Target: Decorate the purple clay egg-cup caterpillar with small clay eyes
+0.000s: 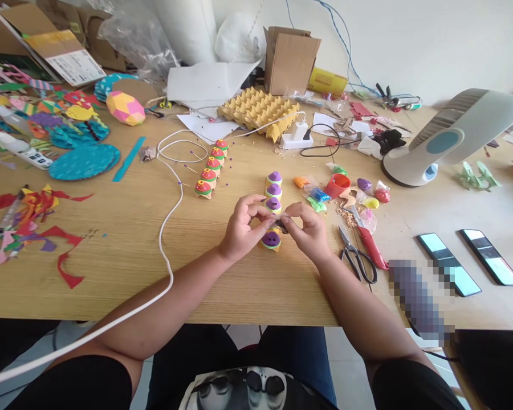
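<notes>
A row of egg-carton cups topped with purple clay (pixel 274 190) runs away from me at the table's middle; the nearest purple cup (pixel 271 240) has a small smiling face. Over this row, my left hand (pixel 248 228) and my right hand (pixel 305 230) meet with fingertips pinched together. Between them is a small dark piece (pixel 280 224), too small to make out, perhaps with something pale at the fingertips. My hands partly hide the cups below them. To the left stands a second row of cups with red and green clay (pixel 212 165).
Scissors (pixel 355 256), a red-handled cutter (pixel 371 245) and bagged clay (pixel 319 194) lie to the right, with two phones (pixel 448 265) and a white lamp (pixel 436 136) beyond. A white cable (pixel 165 239) crosses the left side. A yellow egg tray (pixel 259 111) sits behind.
</notes>
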{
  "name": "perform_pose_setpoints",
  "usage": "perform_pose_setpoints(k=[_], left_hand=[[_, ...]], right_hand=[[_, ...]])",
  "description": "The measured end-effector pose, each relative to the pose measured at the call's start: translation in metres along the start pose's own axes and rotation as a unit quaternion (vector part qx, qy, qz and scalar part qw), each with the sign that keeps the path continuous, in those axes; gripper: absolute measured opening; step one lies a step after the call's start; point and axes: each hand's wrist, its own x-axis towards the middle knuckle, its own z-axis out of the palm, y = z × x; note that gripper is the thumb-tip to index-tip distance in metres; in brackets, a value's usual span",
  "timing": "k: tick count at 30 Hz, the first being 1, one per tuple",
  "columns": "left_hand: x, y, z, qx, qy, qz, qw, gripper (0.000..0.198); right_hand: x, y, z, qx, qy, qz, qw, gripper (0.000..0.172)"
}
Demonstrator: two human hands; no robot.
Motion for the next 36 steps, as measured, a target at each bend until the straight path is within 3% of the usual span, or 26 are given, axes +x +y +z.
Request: perform_pose_setpoints(k=[3, 7, 10, 13, 15, 17, 19, 23, 26, 31, 36], left_hand=[[0.0, 0.001, 0.001, -0.003, -0.003, 0.005, 1.0, 0.057], [-0.001, 0.003, 0.003, 0.008, -0.002, -0.005, 1.0, 0.044], [-0.002, 0.002, 0.003, -0.013, -0.009, -0.025, 1.0, 0.05], [0.0, -0.002, 0.001, -0.032, 0.007, -0.033, 0.999, 0.063], [0.003, -0.007, -0.002, -0.02, 0.05, -0.028, 0.998, 0.055], [0.005, -0.012, -0.005, 0.006, 0.102, -0.04, 0.994, 0.037], [0.007, -0.016, -0.007, 0.025, 0.132, -0.062, 0.989, 0.03], [0.006, -0.02, -0.008, 0.043, 0.132, -0.074, 0.988, 0.029], [0.006, -0.02, -0.009, 0.069, 0.121, -0.067, 0.988, 0.026], [0.006, -0.019, -0.009, 0.09, 0.112, -0.059, 0.988, 0.023], [0.006, -0.012, -0.008, 0.092, 0.077, -0.068, 0.99, 0.021]], right_hand=[[-0.001, -0.001, 0.001, -0.032, -0.015, -0.018, 0.999, 0.012], [-0.003, -0.005, 0.002, -0.067, -0.044, -0.012, 0.997, 0.019], [-0.003, -0.007, 0.0, -0.089, -0.045, -0.012, 0.995, 0.021], [-0.001, -0.002, -0.008, -0.126, -0.01, 0.002, 0.992, 0.02], [0.003, 0.004, -0.02, -0.182, 0.047, 0.026, 0.982, 0.02], [0.007, 0.012, -0.034, -0.268, 0.101, 0.054, 0.956, 0.02], [0.011, 0.018, -0.048, -0.37, 0.108, 0.096, 0.918, 0.019], [0.013, 0.024, -0.064, -0.513, 0.122, 0.201, 0.825, 0.018], [0.012, 0.022, -0.063, -0.553, 0.136, 0.206, 0.795, 0.029], [0.008, 0.011, -0.044, -0.54, 0.117, 0.14, 0.822, 0.038], [0.002, 0.008, -0.025, -0.481, 0.039, 0.051, 0.874, 0.03]])
